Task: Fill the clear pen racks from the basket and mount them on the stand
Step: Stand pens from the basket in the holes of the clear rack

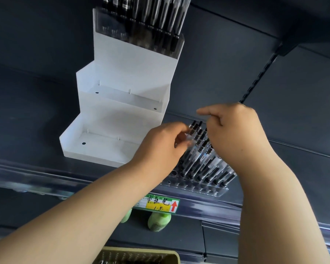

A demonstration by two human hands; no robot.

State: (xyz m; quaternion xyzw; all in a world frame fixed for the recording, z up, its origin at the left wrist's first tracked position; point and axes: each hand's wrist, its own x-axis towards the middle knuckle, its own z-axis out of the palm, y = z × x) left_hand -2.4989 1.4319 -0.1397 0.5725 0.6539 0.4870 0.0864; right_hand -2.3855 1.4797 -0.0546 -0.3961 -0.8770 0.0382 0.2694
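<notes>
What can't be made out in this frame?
Head view only:
- Left hand: fingertips motion-blurred; grip on the pens unclear.
- Right hand: its back hides the curled fingertips; what they hold is unseen.
- Clear rack: left end behind the left wrist.
- Top rack on the stand: its pens cut by the top edge.
- Basket: cut by the bottom edge, contents dark.
- Price label: left part behind the forearm.
</notes>
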